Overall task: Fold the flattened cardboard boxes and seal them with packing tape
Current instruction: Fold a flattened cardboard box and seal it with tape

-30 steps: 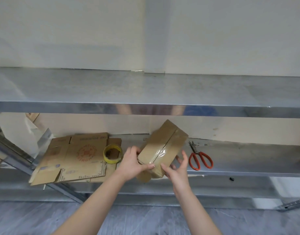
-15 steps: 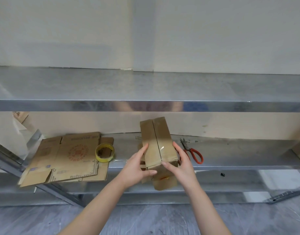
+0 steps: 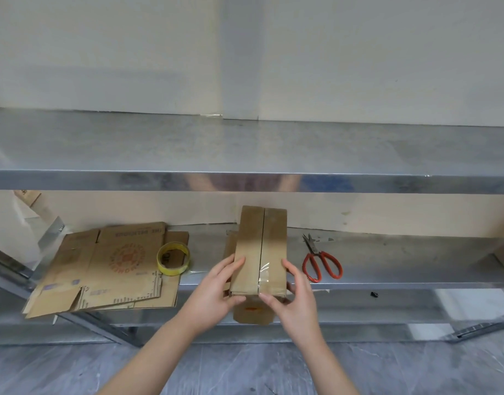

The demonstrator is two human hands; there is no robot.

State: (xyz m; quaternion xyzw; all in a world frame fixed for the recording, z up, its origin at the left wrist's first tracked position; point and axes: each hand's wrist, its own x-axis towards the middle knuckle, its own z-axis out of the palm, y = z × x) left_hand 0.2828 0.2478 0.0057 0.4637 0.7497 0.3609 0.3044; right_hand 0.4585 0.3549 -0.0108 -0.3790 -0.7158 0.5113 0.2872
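Counting first: one folded box [image 3: 262,246], one stack of flattened boxes [image 3: 108,269] (several sheets, exact number unclear), one roll of yellow tape [image 3: 173,259], one pair of red-handled scissors [image 3: 320,260], two hands.

Surface: lower metal shelf [image 3: 402,260] of a steel rack, with an upper shelf [image 3: 245,146] above it. Pale wall [image 3: 359,52] behind, grey floor [image 3: 74,372] below.

Flattened stack lies at the left of the lower shelf, the tape roll resting on its right part. Scissors lie right of the box, blades toward the wall.

Box sits mid-shelf, long axis running from the person toward the wall, near end at the shelf's front edge. Centre seam faces up, clear tape over its near stretch.

Left hand [image 3: 216,289] grips the box's near left side, fingers curved onto it. Right hand [image 3: 293,297] grips the near right corner, thumb pressed on the front edge.
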